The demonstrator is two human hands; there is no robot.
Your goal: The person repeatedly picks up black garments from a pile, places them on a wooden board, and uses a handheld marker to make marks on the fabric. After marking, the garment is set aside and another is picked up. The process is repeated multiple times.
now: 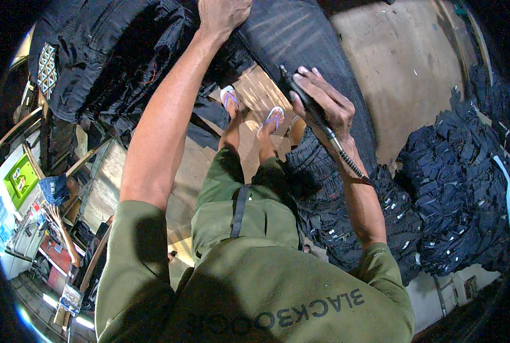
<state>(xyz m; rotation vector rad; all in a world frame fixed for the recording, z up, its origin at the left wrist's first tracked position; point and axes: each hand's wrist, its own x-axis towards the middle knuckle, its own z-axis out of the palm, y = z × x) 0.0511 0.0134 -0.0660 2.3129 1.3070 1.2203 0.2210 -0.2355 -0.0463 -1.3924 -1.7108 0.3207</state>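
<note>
A slim black rotary handpiece (302, 94) with a ribbed metal flexible shaft trailing back along the wrist sits clamped in the right hand (323, 100), its tip touching a stretched leg of dark denim jeans (300, 34) marked with pale faded streaks. The right forearm rises from the lower edge with fingers curled around the tool. Farther out, the left hand (223, 14), arm fully extended, presses down on the upper end of the same denim, fingers gripping the cloth.

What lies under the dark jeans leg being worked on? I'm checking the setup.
Below the jeans leg show bare wooden floor and sandalled feet. Its support is hidden by the cloth.
</note>
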